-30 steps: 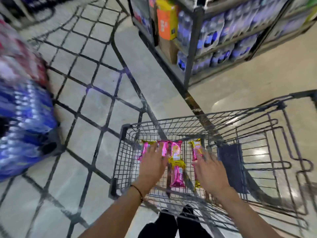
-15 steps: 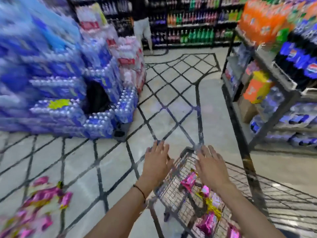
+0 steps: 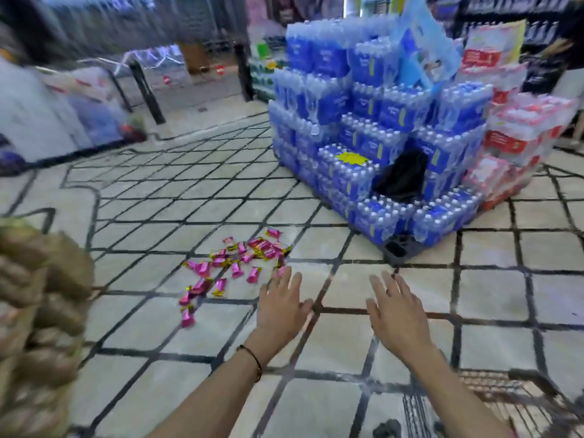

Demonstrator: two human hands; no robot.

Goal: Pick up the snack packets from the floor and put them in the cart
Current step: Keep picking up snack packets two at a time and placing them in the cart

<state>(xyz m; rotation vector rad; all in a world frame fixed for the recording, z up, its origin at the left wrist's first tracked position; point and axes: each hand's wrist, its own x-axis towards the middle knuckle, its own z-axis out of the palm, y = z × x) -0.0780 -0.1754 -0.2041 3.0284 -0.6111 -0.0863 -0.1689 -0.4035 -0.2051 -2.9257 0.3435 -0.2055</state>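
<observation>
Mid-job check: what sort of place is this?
Most likely a supermarket: a big display of shrink-wrapped water bottle packs, a wire cart at lower right, pink snack packets on the tiled floor.

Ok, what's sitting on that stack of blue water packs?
A black bundle, perhaps a bag, sits on a low step of the blue water packs, right of a yellow star label. A blue display card stands on top. Whatever is behind the bundle is covered.

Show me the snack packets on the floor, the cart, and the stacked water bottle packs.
snack packets (image 3: 246,256): head view, middle of the pink pile.
cart (image 3: 534,382): head view, dark top rim.
water bottle packs (image 3: 363,99): head view, blue stack's face.
</observation>
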